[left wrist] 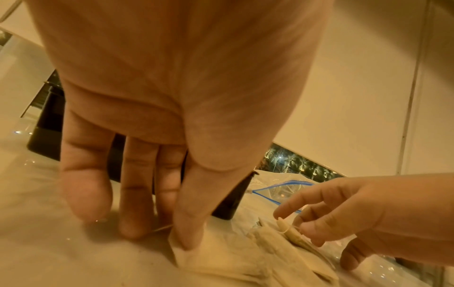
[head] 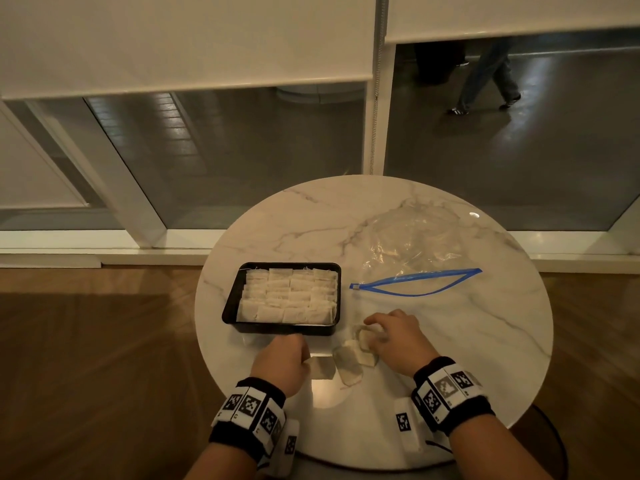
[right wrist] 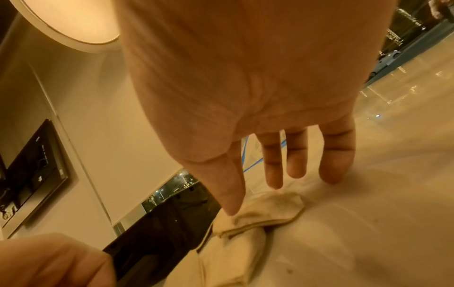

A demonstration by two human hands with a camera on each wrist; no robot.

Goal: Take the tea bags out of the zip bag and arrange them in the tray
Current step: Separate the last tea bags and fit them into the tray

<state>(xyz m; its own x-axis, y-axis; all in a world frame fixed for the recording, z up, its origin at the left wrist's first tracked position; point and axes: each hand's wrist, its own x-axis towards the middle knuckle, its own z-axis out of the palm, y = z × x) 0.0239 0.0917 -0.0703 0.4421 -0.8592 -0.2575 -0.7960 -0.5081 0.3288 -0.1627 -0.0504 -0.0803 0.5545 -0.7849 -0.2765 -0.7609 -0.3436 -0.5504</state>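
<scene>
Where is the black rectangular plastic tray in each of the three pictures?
Head: black rectangular plastic tray left of centre on the round marble table, full of tea bags.
Left wrist: tray behind the left hand's fingers.
Right wrist: its dark wall at lower left.
Shared landmark: blue zip strip of the clear bag.

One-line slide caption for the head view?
Both hands sort loose tea bags beside the filled black tray.

A lobby-like room: marble table [head: 450,334], wood floor [head: 86,358], glass wall [head: 242,150].
</scene>
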